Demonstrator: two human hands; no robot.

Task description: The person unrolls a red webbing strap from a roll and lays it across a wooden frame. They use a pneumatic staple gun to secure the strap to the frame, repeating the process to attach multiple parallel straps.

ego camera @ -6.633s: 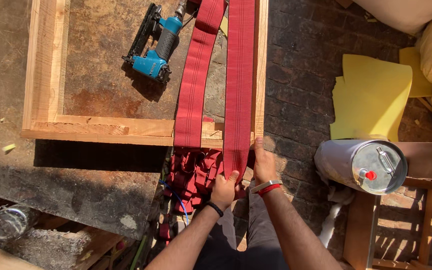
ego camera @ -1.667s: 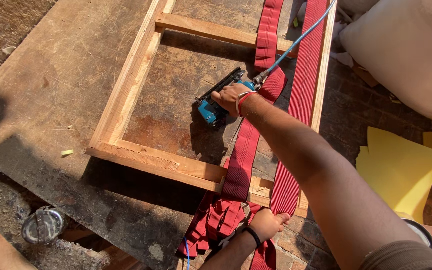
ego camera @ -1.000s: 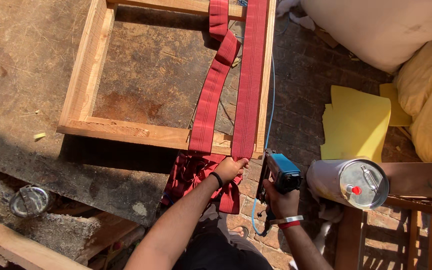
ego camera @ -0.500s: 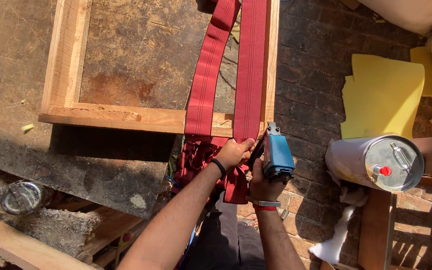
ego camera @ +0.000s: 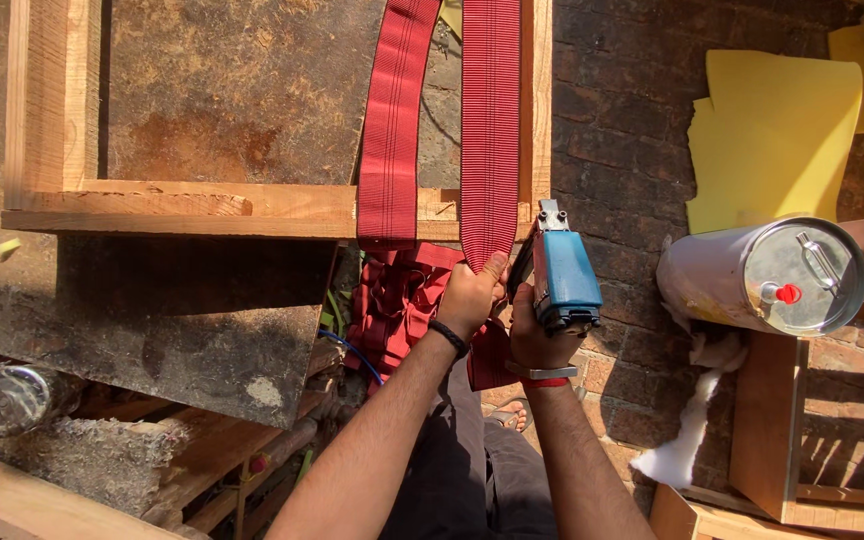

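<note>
A wooden frame (ego camera: 202,205) lies flat on a rough, stained board (ego camera: 202,300) that serves as the counter, its near rail running left to right in bright sun. Two red straps (ego camera: 490,120) of ribbed woven webbing cross that rail side by side near the frame's right corner: the left one slants a little, the right one runs straight. Both hang over the near edge into a bunched heap of the same red webbing (ego camera: 397,300) below the rail.

The left hand (ego camera: 470,297), a dark band on its wrist, reaches up from below and is clamped on the end of the right strap just under the rail, thumb pressed against the cloth. Just beside it, the right hand (ego camera: 535,335), with a red band at the wrist, is wrapped tight around the grip of a blue staple gun (ego camera: 562,270). The gun stands upright, its metal nose touching the rail at the strap's right edge. The two hands sit nearly touching.

Right of the frame is bare brick floor (ego camera: 612,130), open up to yellow foam sheets (ego camera: 772,130) and a metal can (ego camera: 767,275) lying on its side with white wadding (ego camera: 687,440) under it. The can is near the gun but apart from it.
</note>
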